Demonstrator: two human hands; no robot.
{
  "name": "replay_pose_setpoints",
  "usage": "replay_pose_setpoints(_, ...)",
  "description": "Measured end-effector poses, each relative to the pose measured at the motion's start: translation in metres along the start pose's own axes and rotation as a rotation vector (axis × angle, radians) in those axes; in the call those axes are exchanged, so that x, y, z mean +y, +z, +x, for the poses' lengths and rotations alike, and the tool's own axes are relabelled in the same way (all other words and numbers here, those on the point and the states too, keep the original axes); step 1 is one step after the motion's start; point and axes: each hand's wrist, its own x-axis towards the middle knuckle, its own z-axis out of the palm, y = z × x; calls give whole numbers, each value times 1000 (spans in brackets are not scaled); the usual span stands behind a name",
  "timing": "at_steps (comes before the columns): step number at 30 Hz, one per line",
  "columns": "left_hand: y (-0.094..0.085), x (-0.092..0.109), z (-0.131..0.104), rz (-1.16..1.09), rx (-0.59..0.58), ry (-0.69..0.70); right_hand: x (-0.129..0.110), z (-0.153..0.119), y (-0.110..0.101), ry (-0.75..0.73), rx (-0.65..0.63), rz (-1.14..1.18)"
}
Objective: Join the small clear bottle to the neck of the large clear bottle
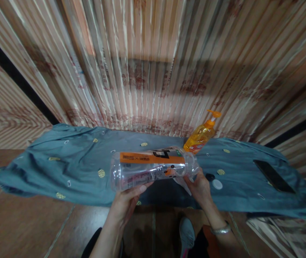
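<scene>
A large clear plastic bottle (144, 172) with an orange and black printed label lies sideways in the air above the cloth-covered table. My left hand (127, 200) supports its base end from below, thumb along the side. At the neck end, my right hand (197, 184) grips the bottle, its fingers partly hidden. Below the neck shows a piece of white material (183, 184), close to my right hand; what it is I cannot tell. Just right of that hand lie a white round cap (217, 184) and a small black round piece (210, 177).
An orange pump bottle (200, 136) of yellow liquid stands behind the neck end. A dark phone (273, 175) lies at the right on the blue-green tablecloth (83, 165). A striped curtain (147, 89) hangs close behind the table.
</scene>
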Motion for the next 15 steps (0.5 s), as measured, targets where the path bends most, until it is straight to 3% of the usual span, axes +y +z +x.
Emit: replay_pose_setpoints(15,-1,-1,2,4,-28,-4,-1,0,-2,-6,4,38)
